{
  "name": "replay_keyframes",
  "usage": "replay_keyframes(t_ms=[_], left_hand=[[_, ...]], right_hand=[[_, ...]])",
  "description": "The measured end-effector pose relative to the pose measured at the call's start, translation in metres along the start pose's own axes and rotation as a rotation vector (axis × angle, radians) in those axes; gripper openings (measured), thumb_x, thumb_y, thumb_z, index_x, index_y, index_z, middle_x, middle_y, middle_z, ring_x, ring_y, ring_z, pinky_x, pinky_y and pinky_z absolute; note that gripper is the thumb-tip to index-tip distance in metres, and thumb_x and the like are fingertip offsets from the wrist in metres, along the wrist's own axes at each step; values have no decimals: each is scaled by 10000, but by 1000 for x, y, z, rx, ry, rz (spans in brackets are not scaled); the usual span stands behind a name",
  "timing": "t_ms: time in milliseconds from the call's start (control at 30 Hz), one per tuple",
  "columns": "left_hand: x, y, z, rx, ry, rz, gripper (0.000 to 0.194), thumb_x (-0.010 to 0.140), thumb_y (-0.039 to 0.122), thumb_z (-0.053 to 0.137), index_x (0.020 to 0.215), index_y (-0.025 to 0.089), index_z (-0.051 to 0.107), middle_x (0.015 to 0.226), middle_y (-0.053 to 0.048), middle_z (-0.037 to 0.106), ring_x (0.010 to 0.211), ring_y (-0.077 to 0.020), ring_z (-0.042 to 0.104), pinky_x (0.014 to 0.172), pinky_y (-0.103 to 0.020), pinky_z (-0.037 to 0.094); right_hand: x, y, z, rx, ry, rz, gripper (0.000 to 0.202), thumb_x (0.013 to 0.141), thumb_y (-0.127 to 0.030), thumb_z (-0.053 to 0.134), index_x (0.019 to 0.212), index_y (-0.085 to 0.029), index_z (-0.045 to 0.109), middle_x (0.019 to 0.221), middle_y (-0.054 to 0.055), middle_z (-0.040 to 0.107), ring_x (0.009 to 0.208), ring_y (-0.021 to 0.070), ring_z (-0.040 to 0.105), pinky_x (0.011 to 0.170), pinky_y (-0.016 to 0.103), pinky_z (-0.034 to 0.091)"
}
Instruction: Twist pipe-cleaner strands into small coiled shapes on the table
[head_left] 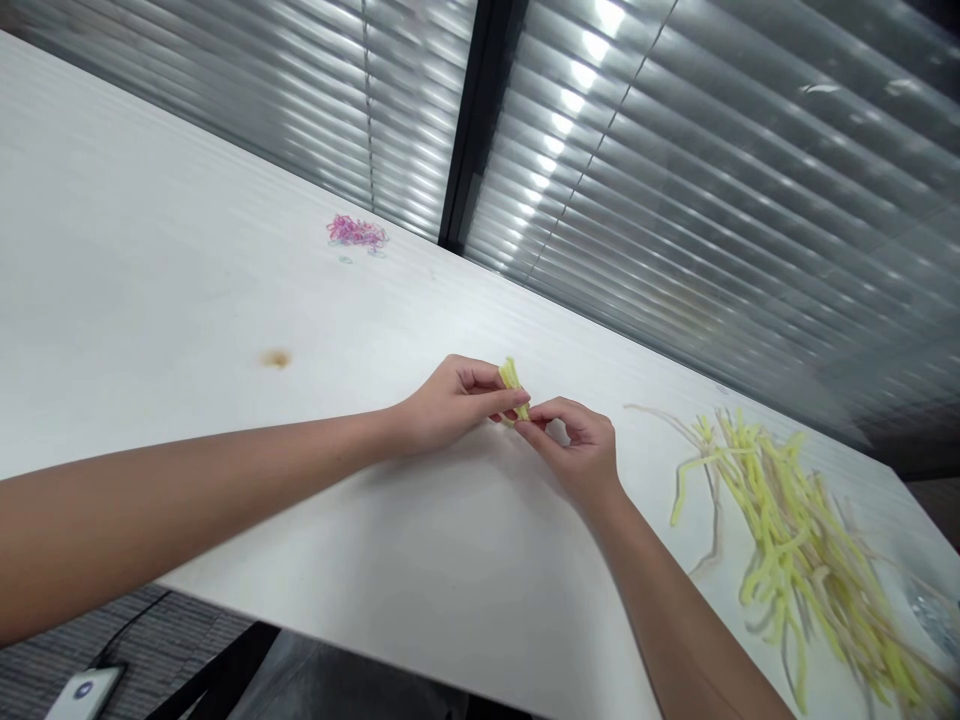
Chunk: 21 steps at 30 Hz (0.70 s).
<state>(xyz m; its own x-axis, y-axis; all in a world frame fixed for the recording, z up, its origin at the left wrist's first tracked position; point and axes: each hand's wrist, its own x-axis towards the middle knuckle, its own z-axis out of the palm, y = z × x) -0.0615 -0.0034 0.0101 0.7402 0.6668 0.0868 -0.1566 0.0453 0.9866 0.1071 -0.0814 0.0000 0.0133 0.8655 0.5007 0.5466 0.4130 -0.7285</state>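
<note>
Over the middle of the white table, my left hand (450, 405) pinches a short, folded yellow pipe cleaner (509, 373) between thumb and fingers. Its upper end sticks out above the fingertips. My right hand (581, 445) has thumb and forefinger pressed together at the lower end of the same piece, touching it close to the left fingertips. The fingers partly hide how the piece is folded. To the right of my right hand lies a loose heap of long yellow and beige pipe cleaners (780, 500).
Small pink, purple and pale loops, like rubber bands (356, 232), lie in a pile near the table's (150, 300) far edge. A blurred brown spot (276, 358) is at left. Window blinds (600, 150) stand behind. A white device with a cable (86, 693) is below the front edge.
</note>
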Motion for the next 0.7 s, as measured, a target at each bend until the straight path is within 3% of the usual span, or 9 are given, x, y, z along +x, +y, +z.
replay_keyframes(t_ms=[200,333,500,700], left_hand=[[-1,0,1,58,29,1,245,797,368,632,772,135,704,793,-63,667,728,-130,589,665,-247,464],[-1,1,1,81,28,4,243,797,369,631,772,136,697,789,-60,653,736,-131,581,658,-241,459],[0,3,-1,103,16,128,192,798,324,639,725,150,677,901,-63,635,840,-141,595,766,-249,481],[-1,2,-4,158,-16,122,216,812,366,617,746,174,691,949,-61,611,883,-136,585,776,-235,478]], right_hand=[[-2,1,1,106,50,136,202,697,-200,732,849,-191,598,706,-3,626,637,115,589,603,247,512],[-1,2,1,21,68,142,183,701,-232,736,845,-194,630,717,1,635,626,112,573,616,252,509],[-2,4,2,-142,78,9,99,752,-278,703,803,-199,671,711,8,665,593,117,581,627,280,501],[-2,8,2,-173,53,-121,62,792,-253,668,827,-203,683,684,5,669,590,129,603,625,297,495]])
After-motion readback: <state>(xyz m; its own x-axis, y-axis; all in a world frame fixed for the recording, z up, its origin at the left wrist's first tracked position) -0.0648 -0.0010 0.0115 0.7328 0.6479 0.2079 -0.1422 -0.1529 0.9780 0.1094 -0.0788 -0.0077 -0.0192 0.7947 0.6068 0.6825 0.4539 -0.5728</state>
